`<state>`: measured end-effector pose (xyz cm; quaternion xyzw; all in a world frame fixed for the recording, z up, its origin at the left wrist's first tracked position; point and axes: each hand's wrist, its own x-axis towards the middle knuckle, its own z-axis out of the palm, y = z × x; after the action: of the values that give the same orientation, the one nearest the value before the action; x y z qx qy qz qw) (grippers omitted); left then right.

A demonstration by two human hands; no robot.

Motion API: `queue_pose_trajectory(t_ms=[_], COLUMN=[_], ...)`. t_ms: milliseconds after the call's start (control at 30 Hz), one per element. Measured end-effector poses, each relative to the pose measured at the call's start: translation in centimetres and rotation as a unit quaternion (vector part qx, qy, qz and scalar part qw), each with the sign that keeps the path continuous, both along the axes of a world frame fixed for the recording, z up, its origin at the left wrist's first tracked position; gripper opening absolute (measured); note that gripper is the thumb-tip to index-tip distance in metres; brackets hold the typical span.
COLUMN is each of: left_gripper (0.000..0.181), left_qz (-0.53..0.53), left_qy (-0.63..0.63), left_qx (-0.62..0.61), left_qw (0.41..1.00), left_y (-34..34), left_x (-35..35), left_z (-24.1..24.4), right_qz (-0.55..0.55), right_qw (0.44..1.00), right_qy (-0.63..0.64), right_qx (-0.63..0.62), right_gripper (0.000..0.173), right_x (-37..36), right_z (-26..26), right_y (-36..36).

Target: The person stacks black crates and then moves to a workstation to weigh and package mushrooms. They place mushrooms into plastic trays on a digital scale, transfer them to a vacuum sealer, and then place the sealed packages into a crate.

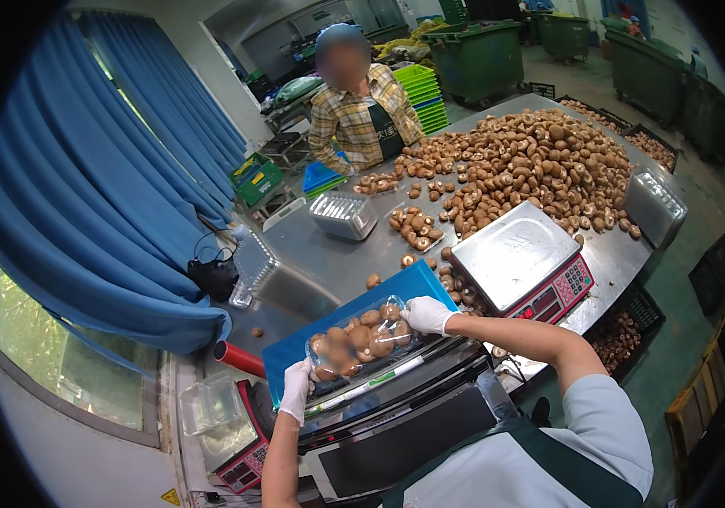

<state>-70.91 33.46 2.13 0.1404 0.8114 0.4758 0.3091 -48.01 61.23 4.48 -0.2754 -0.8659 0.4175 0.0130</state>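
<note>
A clear plastic tray of brown mushrooms spans the gap between my two gloved hands, with film glinting over its top. My left hand, in a white glove, grips the tray's near left end. At the far right end, my right hand, gloved too, holds the other edge. Beneath the tray is a wrapping machine with a blue flat panel behind and a roll of printed film along its front. The machine's dark front plate lies closest to my body.
A large heap of mushrooms covers the far right of the steel table. Right of the machine sits a digital scale; another scale stands at left. Stacks of clear trays are around. Across the table is a person.
</note>
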Motion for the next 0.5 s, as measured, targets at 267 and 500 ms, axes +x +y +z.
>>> queue_pose_trajectory(t_ms=[267,500], left_gripper=[0.038,0.037], left_qz=[-0.007,0.022], left_qy=[-0.01,0.026], left_qx=[0.016,0.076], left_qw=[1.0,0.997], left_y=[0.5,-0.9], left_x=[-0.1,0.8], left_z=[-0.6,-0.1], right_qz=[0.003,-0.031], right_qw=[0.996,0.992], right_qy=[0.052,0.106], right_qx=[0.077,0.065], right_gripper=[0.036,0.035], right_x=[-0.4,0.7], right_z=[-2.9,-0.7], right_y=[0.5,-0.8])
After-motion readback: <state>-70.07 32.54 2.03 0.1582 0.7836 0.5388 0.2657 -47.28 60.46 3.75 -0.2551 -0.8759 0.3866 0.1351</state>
